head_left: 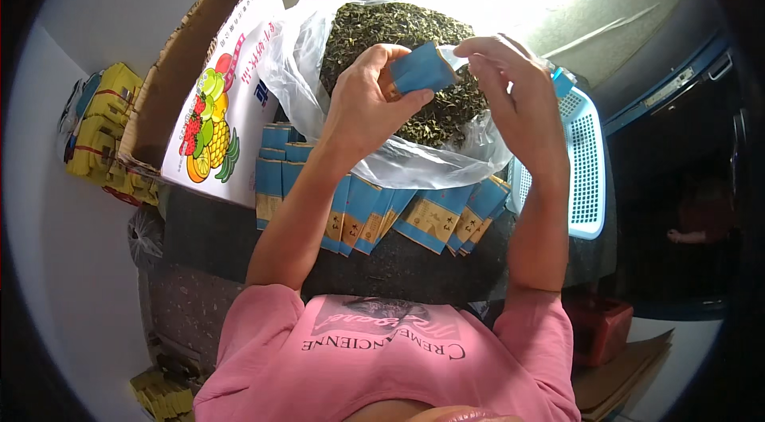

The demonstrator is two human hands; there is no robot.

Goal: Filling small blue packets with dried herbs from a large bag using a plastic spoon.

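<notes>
My left hand [373,96] grips a blue-and-tan paper packet [421,69] over an open clear plastic bag [412,162] full of dried tea-like leaves [388,24]. My right hand [508,78] is raised at the packet's right edge, where something whitish shows by its fingertips; whether it pinches this or the packet cannot be told. Below the bag, several matching packets [433,213] lie overlapping in fanned rows on the dark tabletop. Part of the rows is hidden behind my left forearm.
A tall open cardboard box [224,99] with printed fruit stands at the left. A light-blue plastic basket [588,171] sits at the right with a blue item in it. Yellow bundles [101,135] are stacked beyond the box. A red container [603,326] is at lower right.
</notes>
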